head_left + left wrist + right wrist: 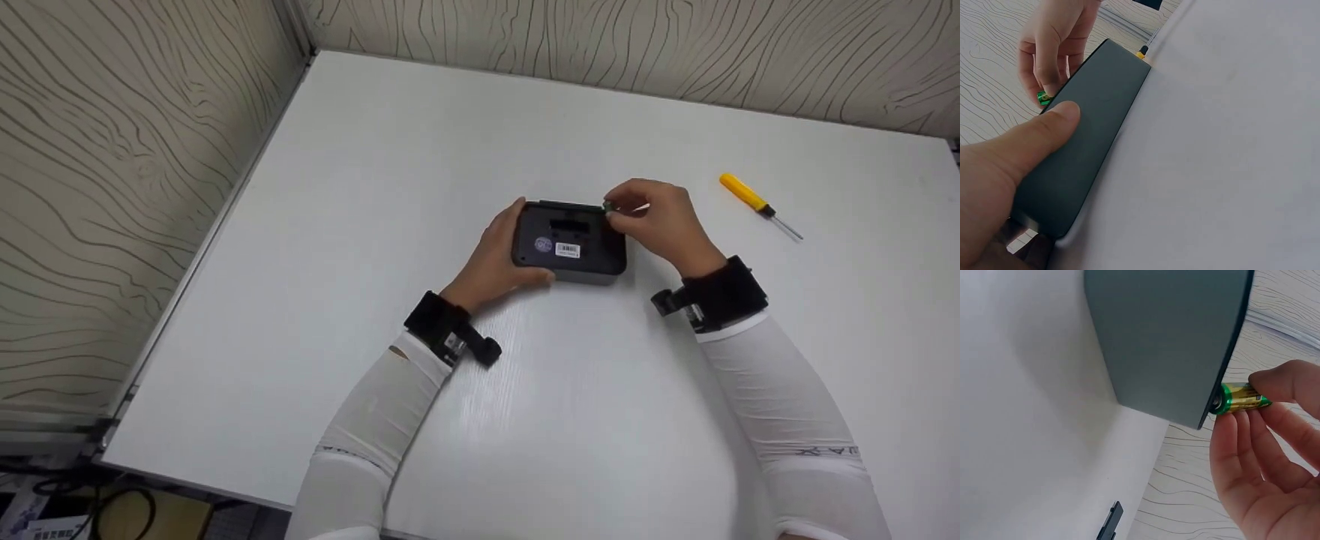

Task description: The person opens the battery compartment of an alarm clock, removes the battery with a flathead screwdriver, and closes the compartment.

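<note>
A dark, rounded box-shaped device stands tilted on the white table, its black face with a recess and stickers showing in the head view. My left hand grips its left end, the thumb along the grey side. At the upper right corner, my right hand pinches a small green-and-gold battery between thumb and fingers. The battery's end is close against the device's black edge in the right wrist view; whether it touches cannot be told. The inside of the recess is too dark to make out.
To the right lies a screwdriver with a yellow handle, its tip pointing toward the front right. A narrow dark piece shows low in the right wrist view, its kind unclear. Patterned walls border the table's back and left.
</note>
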Demonstrator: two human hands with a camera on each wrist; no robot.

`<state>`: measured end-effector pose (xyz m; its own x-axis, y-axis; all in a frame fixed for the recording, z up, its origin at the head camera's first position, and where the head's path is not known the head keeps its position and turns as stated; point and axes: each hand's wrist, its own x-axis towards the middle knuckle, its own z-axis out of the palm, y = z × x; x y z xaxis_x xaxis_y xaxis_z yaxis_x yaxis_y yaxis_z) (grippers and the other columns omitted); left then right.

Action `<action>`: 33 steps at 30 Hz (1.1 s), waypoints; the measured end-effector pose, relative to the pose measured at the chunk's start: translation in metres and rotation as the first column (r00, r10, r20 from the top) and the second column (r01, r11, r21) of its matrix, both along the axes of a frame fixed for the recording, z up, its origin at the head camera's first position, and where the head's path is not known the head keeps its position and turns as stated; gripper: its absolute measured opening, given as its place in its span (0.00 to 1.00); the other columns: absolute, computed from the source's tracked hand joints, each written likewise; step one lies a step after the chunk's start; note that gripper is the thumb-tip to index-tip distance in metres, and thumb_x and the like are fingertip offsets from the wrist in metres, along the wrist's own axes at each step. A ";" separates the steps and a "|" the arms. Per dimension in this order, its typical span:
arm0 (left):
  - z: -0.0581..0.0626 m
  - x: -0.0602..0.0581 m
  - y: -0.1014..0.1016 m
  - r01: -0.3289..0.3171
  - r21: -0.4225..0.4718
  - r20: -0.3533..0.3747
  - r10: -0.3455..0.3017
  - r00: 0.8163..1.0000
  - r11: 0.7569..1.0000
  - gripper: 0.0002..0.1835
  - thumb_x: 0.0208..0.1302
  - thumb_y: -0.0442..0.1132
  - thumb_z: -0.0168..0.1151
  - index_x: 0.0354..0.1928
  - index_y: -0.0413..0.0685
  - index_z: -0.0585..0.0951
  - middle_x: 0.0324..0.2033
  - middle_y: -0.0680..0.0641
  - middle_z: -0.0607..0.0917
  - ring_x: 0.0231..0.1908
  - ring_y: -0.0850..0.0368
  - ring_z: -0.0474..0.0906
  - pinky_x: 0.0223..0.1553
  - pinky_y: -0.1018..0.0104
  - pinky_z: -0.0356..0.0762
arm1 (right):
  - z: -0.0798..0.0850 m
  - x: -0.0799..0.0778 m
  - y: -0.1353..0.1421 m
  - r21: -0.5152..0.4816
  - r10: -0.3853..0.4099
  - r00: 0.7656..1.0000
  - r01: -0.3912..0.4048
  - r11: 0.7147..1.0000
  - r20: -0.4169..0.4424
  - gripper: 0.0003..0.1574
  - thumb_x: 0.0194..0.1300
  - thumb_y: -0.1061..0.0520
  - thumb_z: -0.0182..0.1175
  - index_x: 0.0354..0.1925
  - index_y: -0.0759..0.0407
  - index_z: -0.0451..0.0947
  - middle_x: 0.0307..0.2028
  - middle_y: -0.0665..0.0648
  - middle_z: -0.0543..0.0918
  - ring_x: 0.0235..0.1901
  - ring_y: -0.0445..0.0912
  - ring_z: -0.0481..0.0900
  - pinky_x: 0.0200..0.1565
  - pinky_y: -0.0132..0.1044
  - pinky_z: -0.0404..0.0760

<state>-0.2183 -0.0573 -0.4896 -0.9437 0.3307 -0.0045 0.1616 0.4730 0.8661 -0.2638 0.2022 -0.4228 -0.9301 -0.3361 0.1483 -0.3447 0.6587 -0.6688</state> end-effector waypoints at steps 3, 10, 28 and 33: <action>0.001 0.000 0.000 -0.008 0.002 0.012 0.008 1.000 1.000 0.68 0.49 0.50 0.82 0.82 0.51 0.43 0.79 0.43 0.51 0.76 0.48 0.50 0.75 0.56 0.50 | 0.003 0.000 0.005 -0.020 -0.015 1.000 0.015 1.000 0.001 0.14 0.63 0.68 0.64 0.47 0.66 0.85 0.43 0.61 0.87 0.39 0.42 0.81 0.43 0.23 0.78; 0.000 -0.002 0.001 -0.008 0.002 0.009 0.008 1.000 1.000 0.67 0.50 0.50 0.82 0.82 0.51 0.43 0.79 0.44 0.52 0.76 0.48 0.50 0.75 0.56 0.51 | 0.002 0.001 0.020 -0.001 -0.056 0.998 0.056 0.998 -0.024 0.14 0.63 0.68 0.65 0.48 0.67 0.85 0.42 0.62 0.87 0.36 0.34 0.79 0.41 0.20 0.77; -0.003 -0.006 -0.004 -0.013 -0.006 0.000 0.013 1.000 1.000 0.68 0.49 0.51 0.82 0.82 0.49 0.43 0.79 0.43 0.52 0.76 0.48 0.50 0.75 0.55 0.50 | -0.013 0.005 0.062 0.160 -0.153 0.978 0.130 0.979 0.139 0.17 0.64 0.67 0.65 0.52 0.70 0.83 0.47 0.69 0.86 0.43 0.57 0.81 0.32 0.19 0.74; -0.003 -0.006 -0.004 -0.008 -0.004 -0.008 0.008 1.000 1.000 0.68 0.49 0.52 0.82 0.82 0.49 0.43 0.79 0.43 0.52 0.76 0.48 0.51 0.75 0.55 0.50 | -0.014 0.004 0.069 0.200 -0.183 0.967 0.147 0.969 0.175 0.19 0.64 0.68 0.64 0.53 0.70 0.83 0.48 0.70 0.85 0.44 0.58 0.81 0.33 0.20 0.72</action>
<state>-0.2245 -0.0613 -0.4924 -0.9462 0.3235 0.0016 0.1648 0.4777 0.8629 -0.2598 0.2714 -0.4364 -0.9797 -0.1806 -0.0875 -0.0988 0.8136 -0.5730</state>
